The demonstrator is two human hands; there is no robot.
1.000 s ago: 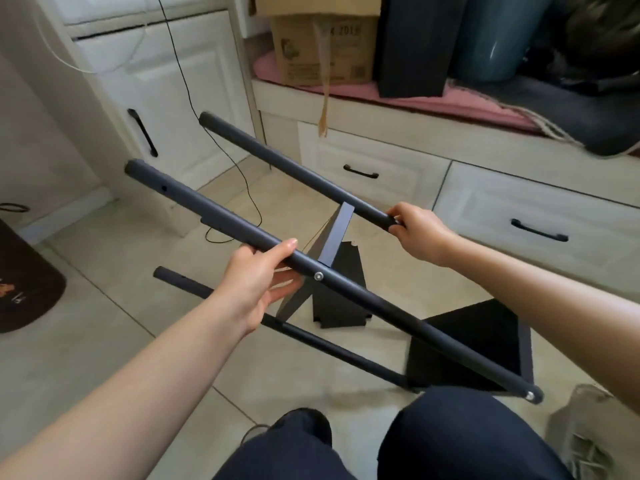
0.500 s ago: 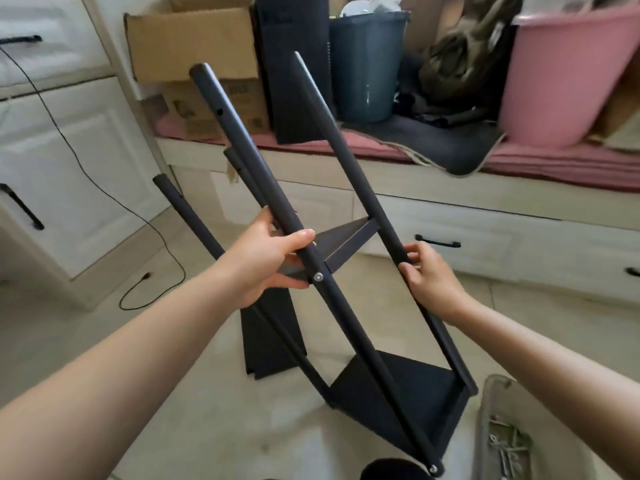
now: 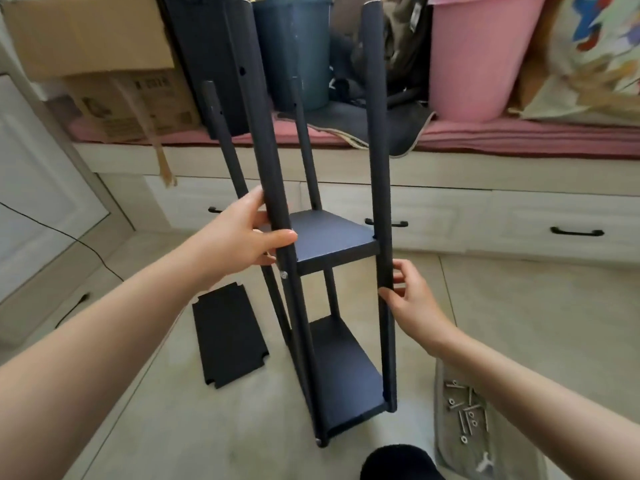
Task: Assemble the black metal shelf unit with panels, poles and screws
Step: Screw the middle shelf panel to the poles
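The half-built shelf unit (image 3: pixel 332 306) is standing upright on the tiled floor (image 3: pixel 519 323), right in front of the person, with four black poles rising from it. Two panels are already sitting between the poles: an upper panel (image 3: pixel 332 237) about halfway up and a lower panel (image 3: pixel 346 368) near the floor.

The left hand (image 3: pixel 242 233) is gripping the near left pole (image 3: pixel 273 188) just above the upper panel, thumb wrapping across the front and fingers curling behind it. A silver screw (image 3: pixel 284 274) is showing on that pole just below the hand. The right hand (image 3: pixel 412 299) is holding the near right pole (image 3: pixel 381 188) just below the upper panel, with thumb and fingertips pinching its sides.

A loose panel (image 3: pixel 228 336) is lying flat on the floor to the left of the unit, apart from it. To the right, a pale bag (image 3: pixel 450 459) is lying on the floor with spare screws (image 3: pixel 465 410) scattered on it.

Behind the unit, a cardboard box (image 3: pixel 93 39), a dark bin (image 3: pixel 294 46) and a pink bucket (image 3: pixel 481 57) are sitting on a window bench (image 3: pixel 519 140) with drawers beneath.
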